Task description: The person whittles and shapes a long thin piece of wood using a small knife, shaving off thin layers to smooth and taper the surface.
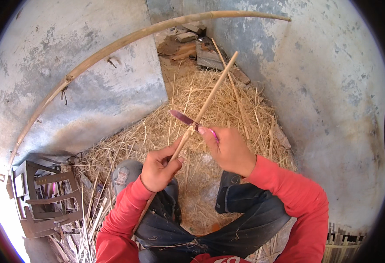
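A long, thin bamboo stick slants up and away from my lap, its far end above the heap of shavings. My left hand is wrapped round its lower part, thumb along the near side. In my right hand is a knife, its handle mostly hidden by the fingers and a bit of pink showing beside them. The dark, reddish blade points left and lies across the stick, touching it just above a joint, a little beyond my left hand.
Pale shavings cover the floor around my legs. A long bamboo pole arches along the left and back walls. At left stands a dark slatted frame beside split strips. Bricks and rubble lie in the far corner.
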Demonstrator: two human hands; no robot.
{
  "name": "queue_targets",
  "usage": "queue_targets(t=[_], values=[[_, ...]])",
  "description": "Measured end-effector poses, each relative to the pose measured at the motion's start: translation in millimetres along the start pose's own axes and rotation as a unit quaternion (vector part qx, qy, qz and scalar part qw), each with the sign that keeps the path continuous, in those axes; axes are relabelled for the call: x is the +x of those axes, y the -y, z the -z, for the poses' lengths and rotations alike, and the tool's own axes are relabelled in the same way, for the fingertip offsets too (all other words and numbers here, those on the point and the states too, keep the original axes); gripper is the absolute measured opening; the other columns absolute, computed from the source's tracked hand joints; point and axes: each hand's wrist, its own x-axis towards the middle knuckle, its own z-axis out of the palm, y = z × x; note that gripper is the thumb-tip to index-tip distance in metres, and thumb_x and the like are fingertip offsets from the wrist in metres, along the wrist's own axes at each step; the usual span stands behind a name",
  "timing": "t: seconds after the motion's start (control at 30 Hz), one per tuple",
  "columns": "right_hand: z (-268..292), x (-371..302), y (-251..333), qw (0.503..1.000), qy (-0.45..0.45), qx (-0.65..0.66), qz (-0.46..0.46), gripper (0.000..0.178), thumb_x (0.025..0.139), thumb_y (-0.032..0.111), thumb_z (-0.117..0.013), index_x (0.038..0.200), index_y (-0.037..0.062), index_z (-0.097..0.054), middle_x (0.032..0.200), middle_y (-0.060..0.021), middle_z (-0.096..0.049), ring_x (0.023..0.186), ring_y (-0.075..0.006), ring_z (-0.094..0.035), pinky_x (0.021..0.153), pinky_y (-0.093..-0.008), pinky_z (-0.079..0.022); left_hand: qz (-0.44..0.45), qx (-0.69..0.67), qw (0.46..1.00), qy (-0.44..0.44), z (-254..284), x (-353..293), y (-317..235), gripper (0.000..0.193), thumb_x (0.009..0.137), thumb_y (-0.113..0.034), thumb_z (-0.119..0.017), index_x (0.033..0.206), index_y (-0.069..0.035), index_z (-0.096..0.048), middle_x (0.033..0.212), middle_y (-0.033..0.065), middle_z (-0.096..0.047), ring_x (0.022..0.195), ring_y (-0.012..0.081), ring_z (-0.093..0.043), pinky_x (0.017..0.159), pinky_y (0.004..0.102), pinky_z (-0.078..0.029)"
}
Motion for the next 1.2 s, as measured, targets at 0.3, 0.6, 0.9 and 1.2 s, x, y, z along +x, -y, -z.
queue_targets(t=[0.3,0.6,0.9,1.2], values=[[-4,-4,2,0.996,0.027,0.058,-0.067,0.055,0.108,0.040,-0.049,0.072,0.0007,-0.059,0.052,-0.0087,-0.042,0.049,-0.0196,-0.040,0.049,-0.0398,-0.033,-0.015,-0.021,1.000,-0.010,3,-1,6,0.056,0.095,0.003,-0.060,0.149,0.005,-0.047,0.063,-0.0034,-0.051,0.045,0.0034,-0.040,0.042,0.0228,-0.029],[20,15,19,0.973,0.011,0.175,-0.151,0.044,0.099,0.038,-0.067,0.071,0.0035,-0.066,0.054,-0.0002,-0.047,0.050,-0.0100,-0.042,0.048,-0.0342,-0.033,-0.058,0.048,0.997,-0.027,-4,3,10,0.053,0.095,0.003,-0.062,0.147,0.003,-0.051,0.079,-0.0033,-0.059,0.063,0.0029,-0.049,0.058,0.0218,-0.042],[10,5,20,0.996,0.026,0.084,-0.028,0.026,0.089,0.019,-0.074,0.073,0.0005,-0.065,0.054,-0.0128,-0.050,0.047,-0.0222,-0.043,0.049,-0.0394,-0.037,-0.061,0.171,0.983,-0.038,-13,4,8,0.054,0.092,-0.005,-0.066,0.145,-0.001,-0.055,0.076,0.0100,-0.062,0.076,0.0033,-0.053,0.070,0.0231,-0.048],[17,-1,34,0.982,0.138,0.128,-0.002,0.029,0.091,0.022,-0.074,0.073,0.0023,-0.062,0.055,-0.0139,-0.049,0.048,-0.0253,-0.046,0.051,-0.0390,-0.038,-0.151,0.148,0.965,-0.154,19,31,23,0.050,0.096,-0.003,-0.061,0.145,0.003,-0.054,0.070,-0.0004,-0.060,0.059,0.0056,-0.055,0.054,0.0233,-0.045]])
